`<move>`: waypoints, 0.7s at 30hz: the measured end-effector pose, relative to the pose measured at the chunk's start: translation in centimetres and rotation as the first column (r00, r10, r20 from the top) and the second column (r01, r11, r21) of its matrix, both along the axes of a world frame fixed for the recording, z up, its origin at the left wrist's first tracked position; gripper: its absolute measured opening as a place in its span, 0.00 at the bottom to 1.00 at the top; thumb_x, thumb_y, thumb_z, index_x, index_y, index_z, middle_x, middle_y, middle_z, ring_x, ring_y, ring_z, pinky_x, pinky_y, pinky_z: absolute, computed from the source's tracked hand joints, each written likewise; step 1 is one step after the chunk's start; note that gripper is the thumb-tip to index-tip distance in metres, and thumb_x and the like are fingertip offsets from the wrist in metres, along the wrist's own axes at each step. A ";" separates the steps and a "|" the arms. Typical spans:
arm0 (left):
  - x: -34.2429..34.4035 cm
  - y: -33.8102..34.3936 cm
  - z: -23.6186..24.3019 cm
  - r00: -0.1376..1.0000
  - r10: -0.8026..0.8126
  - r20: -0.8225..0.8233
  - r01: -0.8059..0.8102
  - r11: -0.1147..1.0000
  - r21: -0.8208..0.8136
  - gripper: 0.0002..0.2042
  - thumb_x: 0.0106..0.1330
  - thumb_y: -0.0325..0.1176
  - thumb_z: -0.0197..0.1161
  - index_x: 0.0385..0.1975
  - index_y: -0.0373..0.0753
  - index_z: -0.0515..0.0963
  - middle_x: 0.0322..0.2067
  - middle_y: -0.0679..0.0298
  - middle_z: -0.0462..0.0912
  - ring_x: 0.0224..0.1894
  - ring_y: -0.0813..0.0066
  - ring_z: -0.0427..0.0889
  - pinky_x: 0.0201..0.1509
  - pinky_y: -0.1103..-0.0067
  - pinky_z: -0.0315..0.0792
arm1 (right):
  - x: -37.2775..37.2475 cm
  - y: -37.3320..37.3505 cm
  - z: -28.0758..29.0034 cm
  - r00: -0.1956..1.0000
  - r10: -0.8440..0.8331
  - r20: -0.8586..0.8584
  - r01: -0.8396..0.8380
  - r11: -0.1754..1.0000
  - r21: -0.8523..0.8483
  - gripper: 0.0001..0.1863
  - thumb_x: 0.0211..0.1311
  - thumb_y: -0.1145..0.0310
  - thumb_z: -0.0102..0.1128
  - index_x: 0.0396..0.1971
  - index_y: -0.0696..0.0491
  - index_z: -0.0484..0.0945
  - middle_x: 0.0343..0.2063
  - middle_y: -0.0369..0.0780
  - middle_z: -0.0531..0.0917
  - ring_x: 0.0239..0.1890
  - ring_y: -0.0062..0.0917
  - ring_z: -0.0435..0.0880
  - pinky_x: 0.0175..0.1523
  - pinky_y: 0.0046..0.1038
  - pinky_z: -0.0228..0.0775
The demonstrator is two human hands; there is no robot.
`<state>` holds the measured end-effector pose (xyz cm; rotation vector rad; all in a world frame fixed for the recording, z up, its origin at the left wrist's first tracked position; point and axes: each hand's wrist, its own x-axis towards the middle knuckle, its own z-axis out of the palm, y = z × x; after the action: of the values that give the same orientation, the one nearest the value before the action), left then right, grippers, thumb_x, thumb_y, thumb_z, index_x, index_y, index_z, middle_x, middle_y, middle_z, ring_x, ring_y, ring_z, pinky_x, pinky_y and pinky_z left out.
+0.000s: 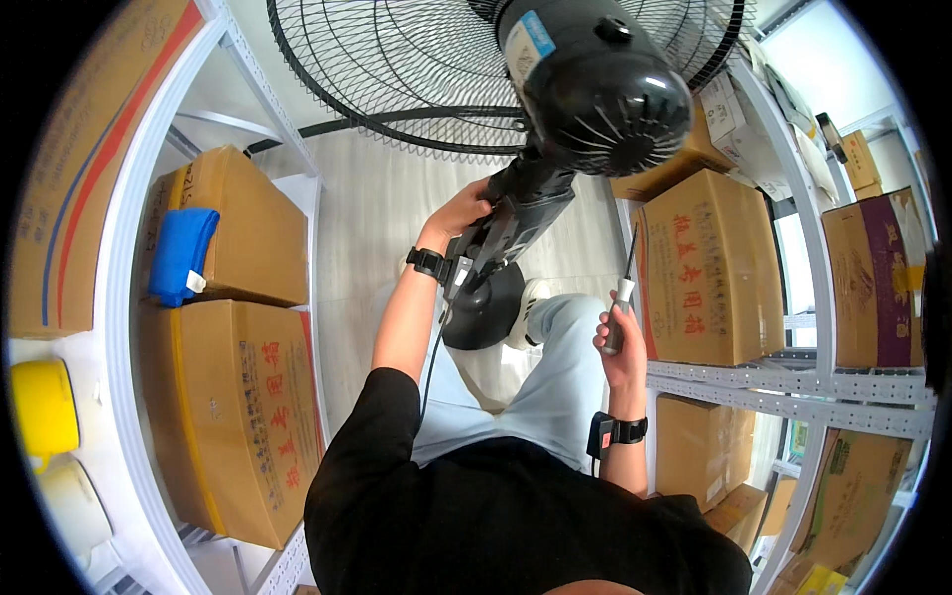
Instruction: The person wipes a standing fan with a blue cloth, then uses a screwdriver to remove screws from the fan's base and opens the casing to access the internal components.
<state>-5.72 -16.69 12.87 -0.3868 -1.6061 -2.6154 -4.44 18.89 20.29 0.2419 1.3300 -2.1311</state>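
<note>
A black pedestal fan stands in front of me, its rounded motor housing (605,89) and wire cage (397,74) filling the top of the view. My left hand (461,211) is wrapped round the fan's neck, just below the motor, beside the control panel (516,226). Lower down, the round black base (486,312) rests on the floor near my feet. In my right hand (620,342) is a screwdriver (623,305) with a grey and white handle, its thin shaft pointing up and away. The screwdriver is apart from the fan.
Metal shelving flanks me on both sides. Cardboard boxes (243,397) fill the left rack, with a blue cloth-like bundle (183,256) on them. More boxes (709,268) stand on the right rack. A yellow container (45,407) sits at the far left. The floor (367,208) is pale.
</note>
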 end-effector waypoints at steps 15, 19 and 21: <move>7.1 -0.6 -0.2 0.930 0.365 0.035 -0.367 0.927 0.075 0.51 0.43 0.62 0.72 0.62 0.33 0.61 0.53 0.64 0.73 0.53 0.75 0.72 0.58 0.77 0.66 | 0.9 -1.9 0.7 0.995 0.094 -0.017 -0.095 0.989 -0.113 0.20 0.65 0.66 0.54 0.56 0.51 0.66 0.28 0.35 0.73 0.26 0.15 0.71 0.29 0.17 0.63; 9.3 -0.5 -1.4 0.845 0.533 -0.052 -0.507 0.827 0.242 0.42 0.54 0.61 0.65 0.60 0.35 0.63 0.55 0.62 0.73 0.55 0.73 0.73 0.60 0.75 0.66 | 1.6 -1.4 1.4 0.994 0.106 -0.041 -0.111 0.978 -0.176 0.20 0.66 0.66 0.52 0.56 0.53 0.66 0.28 0.35 0.73 0.26 0.16 0.71 0.29 0.18 0.62; 10.3 -0.4 -2.4 0.774 0.634 -0.005 -0.604 0.740 0.297 0.38 0.59 0.58 0.61 0.61 0.35 0.63 0.55 0.62 0.73 0.56 0.73 0.72 0.61 0.74 0.65 | 1.9 -0.7 1.3 0.991 0.114 -0.072 -0.125 0.976 -0.177 0.20 0.66 0.66 0.52 0.56 0.53 0.65 0.28 0.35 0.73 0.26 0.16 0.71 0.29 0.18 0.62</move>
<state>4.56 -17.09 10.50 0.0385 -1.0490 -2.1919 -2.51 18.21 21.59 0.0221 1.1451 -2.1553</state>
